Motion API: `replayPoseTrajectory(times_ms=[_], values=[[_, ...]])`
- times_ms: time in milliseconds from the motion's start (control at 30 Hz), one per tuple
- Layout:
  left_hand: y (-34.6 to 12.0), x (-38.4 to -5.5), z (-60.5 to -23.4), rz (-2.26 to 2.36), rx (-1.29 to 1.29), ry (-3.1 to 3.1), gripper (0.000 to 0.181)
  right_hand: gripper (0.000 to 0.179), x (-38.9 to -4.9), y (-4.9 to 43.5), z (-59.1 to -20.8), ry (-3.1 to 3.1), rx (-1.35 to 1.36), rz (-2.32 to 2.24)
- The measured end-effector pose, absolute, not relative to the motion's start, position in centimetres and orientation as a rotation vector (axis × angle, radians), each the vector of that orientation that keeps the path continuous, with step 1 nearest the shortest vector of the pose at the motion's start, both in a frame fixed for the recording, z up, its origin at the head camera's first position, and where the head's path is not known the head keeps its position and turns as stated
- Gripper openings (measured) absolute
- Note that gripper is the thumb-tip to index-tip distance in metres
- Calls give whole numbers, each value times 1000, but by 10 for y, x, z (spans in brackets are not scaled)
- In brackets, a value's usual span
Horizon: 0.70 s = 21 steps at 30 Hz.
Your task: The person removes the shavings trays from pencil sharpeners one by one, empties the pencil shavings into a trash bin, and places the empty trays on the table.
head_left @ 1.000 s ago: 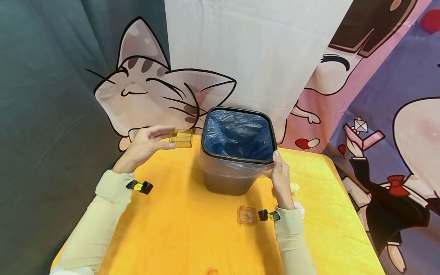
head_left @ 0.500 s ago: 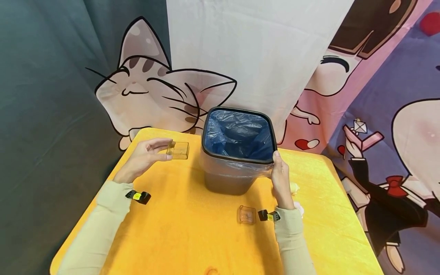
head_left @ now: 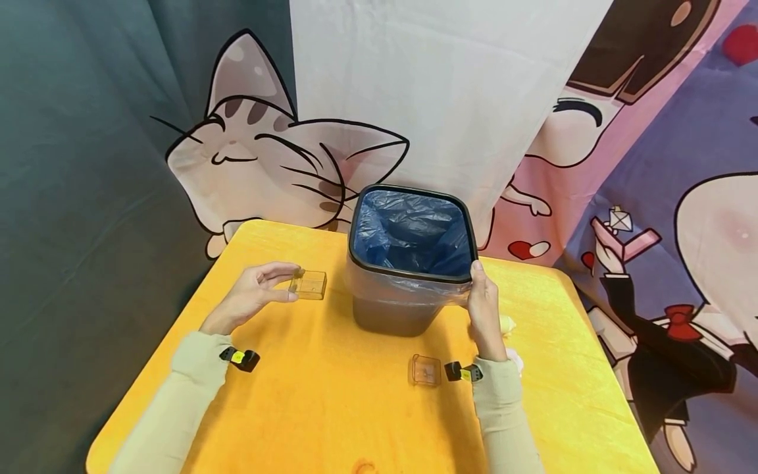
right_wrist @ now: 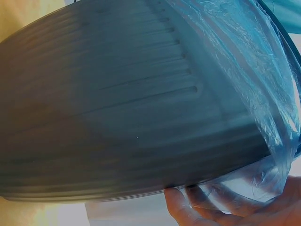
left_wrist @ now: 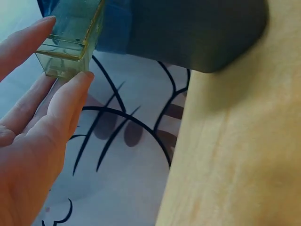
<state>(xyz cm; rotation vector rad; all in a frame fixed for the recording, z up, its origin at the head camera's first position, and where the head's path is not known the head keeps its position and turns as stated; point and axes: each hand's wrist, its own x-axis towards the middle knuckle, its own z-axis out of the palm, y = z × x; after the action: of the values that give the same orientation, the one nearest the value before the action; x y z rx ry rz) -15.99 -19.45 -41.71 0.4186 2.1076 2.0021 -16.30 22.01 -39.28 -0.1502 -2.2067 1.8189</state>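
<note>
My left hand (head_left: pixel 251 297) pinches one end of a small clear yellow plastic box (head_left: pixel 311 285), left of the trash can (head_left: pixel 391 315). In the left wrist view the thumb and fingertips lie along the sides of this box (left_wrist: pixel 70 44). A blue bag (head_left: pixel 408 227) lines the can and folds over its black rim. At the near right corner, my right hand (head_left: pixel 484 306) grips that rim, thumb on top. The right wrist view has its fingers (right_wrist: pixel 181 207) against the can wall, partly behind the loose clear-looking bag edge.
A small clear orange box (head_left: pixel 426 371) lies on the yellow table (head_left: pixel 308 401) in front of the can. Behind my right forearm, a pale yellow item (head_left: pixel 507 324) and a pinkish-white one (head_left: pixel 515 361) are partly hidden. Printed curtains (head_left: pixel 438 92) hang behind the table.
My left hand has moved down with the yellow box, from beside the can's rim to lower over the table. The right hand stays on the rim, and the can stands still.
</note>
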Motion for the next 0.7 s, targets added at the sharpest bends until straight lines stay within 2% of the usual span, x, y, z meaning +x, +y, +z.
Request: replayPoseTrajectory(times_ms=[700], values=[[-178,-143,-477,2037,403,2054,56,56,-163,219,-392,-2223,-181,1826]])
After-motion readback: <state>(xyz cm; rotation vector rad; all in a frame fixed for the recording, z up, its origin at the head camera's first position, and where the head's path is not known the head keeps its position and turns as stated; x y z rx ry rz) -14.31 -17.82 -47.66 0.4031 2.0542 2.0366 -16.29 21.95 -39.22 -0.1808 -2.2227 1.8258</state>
